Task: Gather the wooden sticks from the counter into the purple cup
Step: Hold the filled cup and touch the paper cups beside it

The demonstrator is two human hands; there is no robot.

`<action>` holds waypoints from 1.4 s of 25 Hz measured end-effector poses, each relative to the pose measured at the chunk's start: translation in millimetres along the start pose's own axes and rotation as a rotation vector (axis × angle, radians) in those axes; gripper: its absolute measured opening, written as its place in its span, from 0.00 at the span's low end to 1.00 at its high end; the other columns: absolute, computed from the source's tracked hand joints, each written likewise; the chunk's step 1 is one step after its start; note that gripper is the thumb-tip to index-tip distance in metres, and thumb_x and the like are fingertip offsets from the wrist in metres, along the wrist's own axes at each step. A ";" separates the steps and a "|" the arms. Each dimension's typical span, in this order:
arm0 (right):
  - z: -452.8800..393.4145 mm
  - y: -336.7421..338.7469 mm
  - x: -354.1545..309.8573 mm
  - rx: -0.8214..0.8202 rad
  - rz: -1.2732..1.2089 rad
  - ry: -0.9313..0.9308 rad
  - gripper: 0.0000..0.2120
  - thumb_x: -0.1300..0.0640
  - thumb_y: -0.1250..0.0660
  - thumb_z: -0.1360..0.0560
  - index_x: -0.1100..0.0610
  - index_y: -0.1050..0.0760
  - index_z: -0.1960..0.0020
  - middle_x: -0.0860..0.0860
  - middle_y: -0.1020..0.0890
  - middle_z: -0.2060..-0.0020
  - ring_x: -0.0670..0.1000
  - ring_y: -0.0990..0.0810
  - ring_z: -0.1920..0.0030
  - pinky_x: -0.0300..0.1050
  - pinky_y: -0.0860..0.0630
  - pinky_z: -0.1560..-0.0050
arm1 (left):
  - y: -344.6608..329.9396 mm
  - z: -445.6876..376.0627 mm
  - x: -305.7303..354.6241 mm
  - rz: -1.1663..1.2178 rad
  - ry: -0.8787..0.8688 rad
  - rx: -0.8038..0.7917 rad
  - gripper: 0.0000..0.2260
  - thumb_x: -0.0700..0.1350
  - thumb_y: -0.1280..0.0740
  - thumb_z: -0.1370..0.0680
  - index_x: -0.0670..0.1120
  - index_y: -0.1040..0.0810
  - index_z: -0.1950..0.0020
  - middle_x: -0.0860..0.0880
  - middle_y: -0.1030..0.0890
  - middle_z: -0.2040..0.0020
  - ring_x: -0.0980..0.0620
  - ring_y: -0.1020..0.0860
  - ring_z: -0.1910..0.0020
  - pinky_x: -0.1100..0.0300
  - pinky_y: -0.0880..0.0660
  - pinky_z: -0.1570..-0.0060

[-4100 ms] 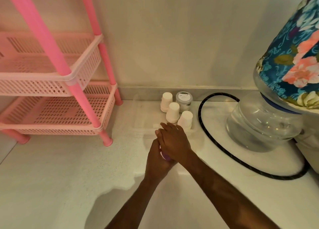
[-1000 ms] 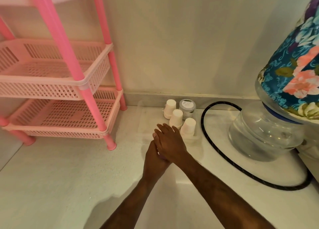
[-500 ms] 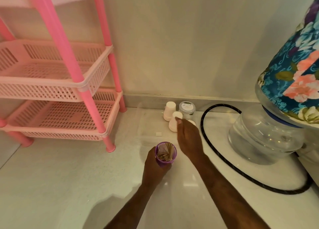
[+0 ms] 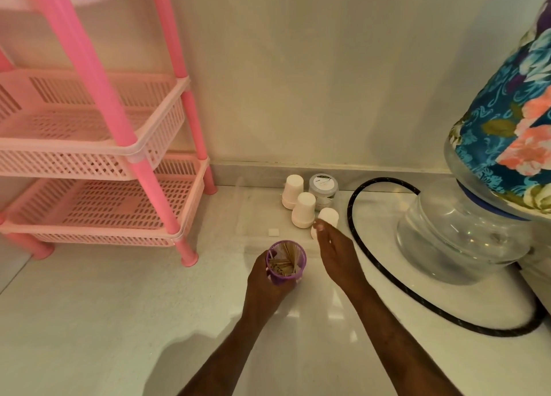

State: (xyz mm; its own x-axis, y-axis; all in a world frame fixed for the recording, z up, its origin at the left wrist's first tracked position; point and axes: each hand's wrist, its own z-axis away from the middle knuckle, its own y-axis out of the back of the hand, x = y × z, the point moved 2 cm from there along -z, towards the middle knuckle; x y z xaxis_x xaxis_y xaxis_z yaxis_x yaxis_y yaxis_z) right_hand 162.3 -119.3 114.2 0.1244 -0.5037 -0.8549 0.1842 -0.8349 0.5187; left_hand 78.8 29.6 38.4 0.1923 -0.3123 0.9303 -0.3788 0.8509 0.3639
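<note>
purple cup [image 4: 286, 267], packed with wooden sticks [image 4: 283, 264]

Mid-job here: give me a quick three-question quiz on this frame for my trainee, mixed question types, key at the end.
1. True or false: the left hand is wrapped around the purple cup.
2. What fills the cup? A) water B) wooden sticks C) coins
3. Fill in: the right hand reaches toward the upside-down ____ cups near the wall.

Key: 1 true. 2 B. 3 white.
</note>
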 end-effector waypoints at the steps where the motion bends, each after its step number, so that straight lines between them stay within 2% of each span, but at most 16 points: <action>1: -2.6 -4.7 0.8 -0.056 -0.004 -0.049 0.18 0.45 0.46 0.18 0.52 0.25 0.35 0.51 0.21 0.38 0.45 0.26 0.41 0.44 0.30 0.36 | 4.1 -5.9 3.9 0.029 -0.009 0.001 0.40 0.53 0.18 0.37 0.51 0.32 0.30 0.55 0.24 0.36 0.54 0.24 0.38 0.65 0.23 0.41; 3: -10.4 -14.7 0.7 -0.129 -0.055 -0.154 0.14 0.48 0.44 0.17 0.51 0.24 0.39 0.52 0.21 0.39 0.48 0.25 0.40 0.51 0.31 0.31 | 15.0 -19.5 14.1 0.074 -0.050 -0.012 0.41 0.53 0.17 0.38 0.51 0.34 0.31 0.57 0.25 0.37 0.55 0.23 0.40 0.72 0.24 0.47; 5: -20.3 -24.5 -5.6 -0.158 -0.189 -0.230 0.14 0.49 0.44 0.17 0.52 0.24 0.40 0.53 0.20 0.41 0.53 0.22 0.39 0.57 0.26 0.33 | 29.7 -35.1 25.2 0.073 -0.074 -0.049 0.40 0.52 0.18 0.38 0.53 0.35 0.33 0.59 0.26 0.39 0.57 0.23 0.41 0.74 0.25 0.49; 8: -45.5 -39.3 -23.6 -0.146 -0.356 -0.235 0.19 0.48 0.47 0.16 0.56 0.22 0.38 0.55 0.18 0.42 0.55 0.19 0.41 0.52 0.19 0.45 | 52.4 -70.4 34.0 0.059 -0.134 -0.092 0.36 0.50 0.18 0.36 0.53 0.33 0.33 0.58 0.25 0.37 0.59 0.24 0.39 0.68 0.24 0.43; 10: -65.4 -52.8 -35.8 -0.132 -0.436 -0.240 0.20 0.48 0.48 0.16 0.57 0.23 0.36 0.55 0.18 0.42 0.56 0.19 0.42 0.47 0.19 0.50 | 66.2 -96.5 38.7 0.020 -0.152 -0.039 0.35 0.48 0.19 0.35 0.52 0.31 0.32 0.56 0.28 0.37 0.58 0.27 0.38 0.66 0.25 0.45; 12: -85.0 -69.9 -46.6 -0.136 -0.490 -0.262 0.20 0.48 0.49 0.16 0.57 0.23 0.37 0.56 0.18 0.43 0.57 0.19 0.42 0.50 0.20 0.48 | 76.0 -122.3 41.8 -0.026 -0.117 0.014 0.34 0.45 0.19 0.34 0.53 0.30 0.31 0.54 0.31 0.38 0.54 0.28 0.41 0.66 0.26 0.51; 15: -110.1 -92.7 -52.0 -0.111 -0.487 -0.276 0.16 0.50 0.48 0.16 0.54 0.23 0.44 0.57 0.17 0.45 0.58 0.19 0.42 0.58 0.22 0.40 | 79.8 -153.6 44.6 0.003 -0.101 0.030 0.33 0.40 0.22 0.35 0.56 0.29 0.33 0.54 0.27 0.41 0.51 0.25 0.44 0.66 0.25 0.55; 18: -130.2 -109.6 -49.1 -0.101 -0.492 -0.316 0.12 0.55 0.46 0.16 0.56 0.25 0.45 0.59 0.19 0.42 0.61 0.21 0.40 0.61 0.25 0.35 | 76.5 -177.9 43.6 0.067 -0.028 0.062 0.32 0.36 0.21 0.34 0.49 0.29 0.33 0.51 0.23 0.39 0.49 0.24 0.41 0.62 0.23 0.51; 20: -140.7 -116.1 -47.9 -0.091 -0.501 -0.355 0.12 0.55 0.46 0.16 0.59 0.26 0.41 0.59 0.20 0.42 0.61 0.22 0.39 0.59 0.27 0.33 | 71.4 -189.3 38.7 0.103 0.022 0.062 0.31 0.34 0.22 0.34 0.44 0.28 0.33 0.48 0.22 0.38 0.48 0.23 0.40 0.56 0.21 0.46; 22: -147.0 -120.0 -48.9 -0.097 -0.519 -0.383 0.11 0.54 0.45 0.16 0.57 0.27 0.44 0.55 0.21 0.45 0.57 0.23 0.41 0.54 0.26 0.34 | 68.1 -197.2 34.4 0.132 0.070 0.064 0.30 0.32 0.23 0.34 0.41 0.27 0.34 0.44 0.20 0.38 0.45 0.22 0.40 0.50 0.21 0.42; 26: -157.2 -124.0 -55.9 -0.158 -0.531 -0.434 0.11 0.53 0.46 0.16 0.57 0.28 0.48 0.52 0.23 0.51 0.53 0.25 0.49 0.40 0.26 0.54 | 62.3 -211.6 35.2 0.161 0.082 0.052 0.26 0.38 0.26 0.37 0.41 0.22 0.39 0.42 0.17 0.44 0.41 0.19 0.44 0.44 0.21 0.42; 29: -166.2 -128.2 -59.4 -0.216 -0.473 -0.468 0.12 0.55 0.44 0.16 0.59 0.28 0.53 0.53 0.24 0.55 0.56 0.27 0.47 0.44 0.28 0.46 | 58.0 -215.7 37.5 0.200 0.129 0.085 0.24 0.39 0.23 0.31 0.40 0.25 0.36 0.41 0.18 0.43 0.41 0.19 0.44 0.42 0.22 0.41; 30: -169.1 -130.2 -59.8 -0.231 -0.479 -0.468 0.11 0.55 0.43 0.16 0.60 0.27 0.51 0.55 0.23 0.53 0.57 0.26 0.45 0.46 0.28 0.40 | 56.5 -217.4 35.7 0.218 0.147 0.101 0.26 0.38 0.23 0.30 0.39 0.26 0.34 0.41 0.18 0.41 0.41 0.20 0.42 0.42 0.23 0.39; 32: -171.9 -132.5 -61.0 -0.256 -0.453 -0.482 0.14 0.55 0.42 0.17 0.65 0.26 0.41 0.60 0.21 0.43 0.60 0.24 0.38 0.50 0.30 0.31 | 52.8 -220.3 33.1 0.242 0.165 0.100 0.27 0.36 0.23 0.29 0.39 0.27 0.33 0.41 0.19 0.40 0.41 0.20 0.41 0.43 0.23 0.38; 33: -171.3 -132.2 -61.4 -0.264 -0.428 -0.488 0.17 0.54 0.42 0.17 0.66 0.27 0.36 0.61 0.22 0.39 0.60 0.24 0.36 0.51 0.30 0.30 | 51.6 -221.3 32.7 0.249 0.167 0.096 0.26 0.36 0.24 0.29 0.39 0.27 0.33 0.40 0.19 0.39 0.41 0.20 0.41 0.44 0.23 0.38; 35: -169.9 -132.6 -54.8 -0.254 -0.424 -0.434 0.18 0.55 0.44 0.16 0.67 0.28 0.34 0.63 0.22 0.36 0.59 0.23 0.38 0.51 0.27 0.34 | 51.3 -221.3 32.5 0.259 0.167 0.093 0.25 0.35 0.24 0.28 0.38 0.26 0.33 0.39 0.19 0.39 0.39 0.21 0.40 0.44 0.24 0.36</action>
State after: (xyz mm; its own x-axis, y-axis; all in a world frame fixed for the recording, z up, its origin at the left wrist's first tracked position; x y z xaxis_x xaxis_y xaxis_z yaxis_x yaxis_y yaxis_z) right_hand 296.7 56.7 94.1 -0.4048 -0.2304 -0.8849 0.3613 -0.9293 0.0767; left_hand 266.0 156.6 77.3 0.2214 -0.0105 0.9751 -0.5143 0.8483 0.1259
